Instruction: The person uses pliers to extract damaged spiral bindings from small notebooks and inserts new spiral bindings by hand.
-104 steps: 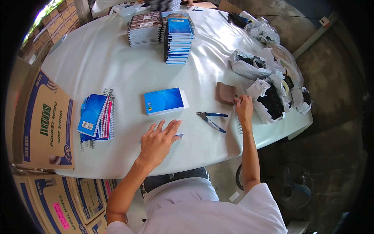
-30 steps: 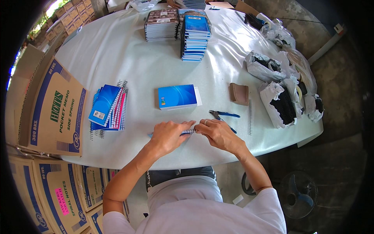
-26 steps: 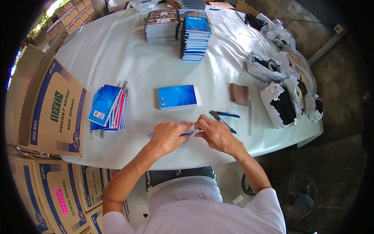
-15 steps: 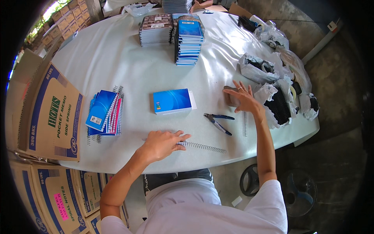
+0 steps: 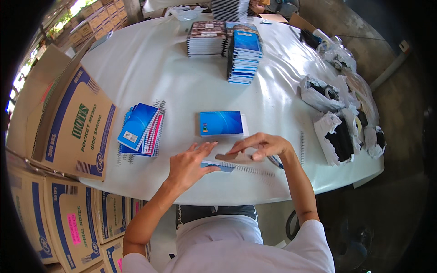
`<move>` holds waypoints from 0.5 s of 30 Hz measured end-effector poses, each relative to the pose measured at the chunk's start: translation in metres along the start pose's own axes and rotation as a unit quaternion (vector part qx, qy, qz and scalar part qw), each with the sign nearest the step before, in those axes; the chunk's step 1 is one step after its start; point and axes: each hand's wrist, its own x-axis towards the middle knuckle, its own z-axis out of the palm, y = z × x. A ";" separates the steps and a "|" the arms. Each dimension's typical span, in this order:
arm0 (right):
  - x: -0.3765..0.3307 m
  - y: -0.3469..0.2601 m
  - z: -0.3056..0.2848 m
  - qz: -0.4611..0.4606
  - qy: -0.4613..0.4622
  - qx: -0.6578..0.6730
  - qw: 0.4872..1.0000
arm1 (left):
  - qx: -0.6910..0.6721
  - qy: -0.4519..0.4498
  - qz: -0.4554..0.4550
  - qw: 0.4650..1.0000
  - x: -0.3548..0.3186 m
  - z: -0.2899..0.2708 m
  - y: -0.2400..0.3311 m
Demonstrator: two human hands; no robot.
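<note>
My right hand (image 5: 265, 146) pinches a thin brown board (image 5: 240, 158), tilted over the table. Just below it lies a blue-covered piece with a white edge (image 5: 222, 167); whether the two are joined I cannot tell. My left hand (image 5: 190, 161) has its fingers spread, its thumb at the left end of the blue piece. A metal spiral coil (image 5: 257, 171) runs rightward from there, blurred. Beyond the hands sits a small stack of blue memo pads (image 5: 221, 123). Pliers with blue handles (image 5: 276, 161) are mostly hidden behind my right hand.
Spiral-bound blue notebooks (image 5: 139, 127) lie at the left beside a cardboard box (image 5: 79, 123). Another coil (image 5: 302, 148) is right of my right hand. Notebook stacks (image 5: 246, 57) stand farther back. Plastic bags of black coils (image 5: 334, 136) line the right edge. A person's hand (image 5: 257, 6) shows at the far side.
My right hand has come from the right side of the table toward my left hand, bringing the brown piece. My left hand has lifted off the coil and spread its fingers. The view has shifted.
</note>
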 end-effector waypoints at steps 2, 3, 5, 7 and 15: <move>0.005 -0.006 0.010 0.060 0.012 -0.050 0.997 | 0.008 0.022 0.034 0.999 0.000 0.007 -0.007; 0.007 -0.007 0.008 0.045 0.010 -0.010 0.999 | 0.012 0.033 0.051 0.998 0.000 0.008 -0.010; 0.005 -0.004 -0.003 0.020 0.008 0.066 0.998 | 0.011 0.032 0.027 0.999 0.000 0.006 -0.006; 0.004 -0.003 -0.001 0.006 0.023 0.079 0.997 | 0.014 0.041 0.020 0.999 0.001 0.006 -0.004; 0.024 -0.016 0.006 0.087 0.013 0.015 0.996 | -0.022 0.085 0.026 0.996 -0.001 0.007 -0.006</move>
